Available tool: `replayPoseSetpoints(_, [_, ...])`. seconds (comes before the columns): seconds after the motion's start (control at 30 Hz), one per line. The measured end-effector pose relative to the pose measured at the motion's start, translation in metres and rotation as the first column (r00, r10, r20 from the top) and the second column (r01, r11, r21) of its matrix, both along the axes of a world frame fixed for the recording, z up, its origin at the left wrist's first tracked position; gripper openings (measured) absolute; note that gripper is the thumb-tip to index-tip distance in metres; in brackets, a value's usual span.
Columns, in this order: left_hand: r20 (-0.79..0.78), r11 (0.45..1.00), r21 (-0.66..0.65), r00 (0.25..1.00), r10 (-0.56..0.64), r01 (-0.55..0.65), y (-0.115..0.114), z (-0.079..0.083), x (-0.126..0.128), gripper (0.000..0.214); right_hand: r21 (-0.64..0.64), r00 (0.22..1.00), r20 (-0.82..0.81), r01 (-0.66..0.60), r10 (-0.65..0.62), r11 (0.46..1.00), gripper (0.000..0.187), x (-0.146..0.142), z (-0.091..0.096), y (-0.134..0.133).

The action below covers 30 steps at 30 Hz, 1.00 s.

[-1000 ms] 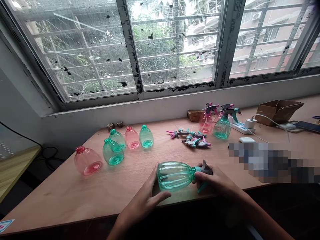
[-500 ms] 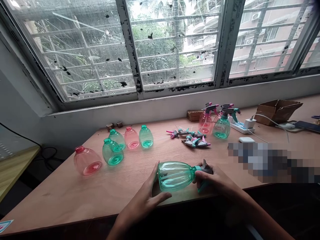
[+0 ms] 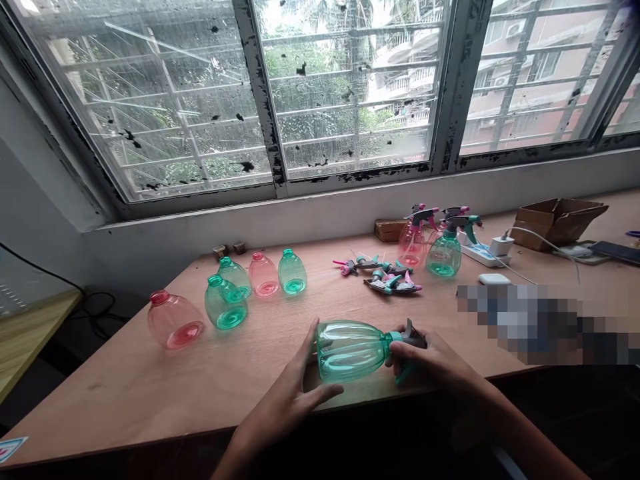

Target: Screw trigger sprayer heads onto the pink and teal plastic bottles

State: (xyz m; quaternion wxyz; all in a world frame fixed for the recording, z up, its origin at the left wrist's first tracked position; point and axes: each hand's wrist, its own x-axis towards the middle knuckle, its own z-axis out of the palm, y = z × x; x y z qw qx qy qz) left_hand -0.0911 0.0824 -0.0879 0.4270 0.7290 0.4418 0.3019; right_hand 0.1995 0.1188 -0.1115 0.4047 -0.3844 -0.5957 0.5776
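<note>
A green see-through spray bottle [image 3: 350,348] lies on its side near the front edge of the wooden table [image 3: 150,393]. My left hand [image 3: 290,400] cups its base end, fingers curved around it. My right hand [image 3: 430,363] is closed on the grey and teal trigger head [image 3: 413,337] at the bottle's neck.
Several capless pink and green bottles [image 3: 225,303] stand at the left. Loose trigger heads [image 3: 390,280] lie in the middle back, beside finished spray bottles [image 3: 443,250]. A power strip [image 3: 483,252], a cardboard box [image 3: 555,220] and a phone [image 3: 617,252] are at the right.
The green bottle has rolled slightly between my hands; its ribs show at a different angle. Both hands stay in place.
</note>
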Motion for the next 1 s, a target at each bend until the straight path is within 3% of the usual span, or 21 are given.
replayPoseSetpoints(0.3, [-0.024, 0.999, -0.027, 0.999, 0.035, -0.036, -0.003, 0.005, 0.002, 0.098, 0.006, 1.0, 0.007, 0.002, -0.003, 1.0, 0.035, -0.001, 0.001, -0.001])
replayPoseSetpoints(0.53, [0.032, 1.0, 0.016, 0.999, 0.008, -0.009, -0.001, -0.003, 0.0, 0.097, 0.027, 1.0, 0.021, 0.015, -0.015, 1.0, 0.036, -0.001, 0.002, 0.001])
replayPoseSetpoints(0.73, [0.027, 0.998, -0.009, 0.998, 0.056, -0.056, -0.005, 0.007, 0.007, 0.107, 0.006, 1.0, 0.022, 0.022, -0.022, 1.0, 0.038, -0.002, 0.001, 0.0])
replayPoseSetpoints(1.0, [-0.002, 0.996, 0.018, 0.996, 0.089, -0.089, -0.001, 0.006, 0.005, 0.094, 0.01, 0.999, 0.021, 0.024, -0.024, 1.0, 0.037, -0.002, 0.003, -0.001])
